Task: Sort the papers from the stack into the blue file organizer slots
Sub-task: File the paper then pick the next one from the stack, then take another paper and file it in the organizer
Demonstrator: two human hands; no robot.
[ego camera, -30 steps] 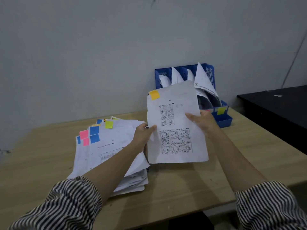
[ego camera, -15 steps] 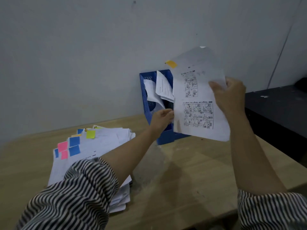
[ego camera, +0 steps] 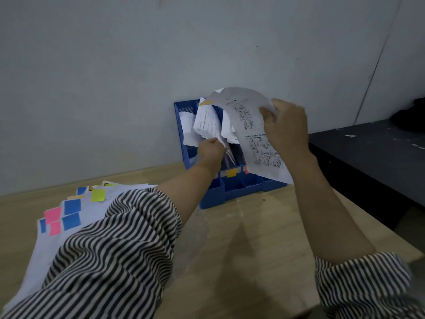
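Note:
My right hand (ego camera: 285, 127) grips a white sheet printed with comic panels (ego camera: 257, 143) by its upper edge, holding it curled above the right side of the blue file organizer (ego camera: 211, 196). My left hand (ego camera: 210, 150) reaches into the organizer and pinches the lower edge of the papers standing in a middle slot (ego camera: 207, 120), pulling them leftwards. A yellow tab (ego camera: 206, 102) shows near the top of those papers. The stack of papers with pink, blue and yellow tabs (ego camera: 76, 212) lies on the wooden table (ego camera: 241, 249) at the left, partly hidden by my striped sleeve.
The organizer stands against the grey wall at the table's back edge, with small front compartments and a yellow label (ego camera: 231, 173). A black table (ego camera: 368, 157) stands to the right, close to the wooden table's right edge.
My right hand has brought the comic sheet down and curled it over the organizer. My left hand has gone deeper between the slots and taken hold of the standing papers.

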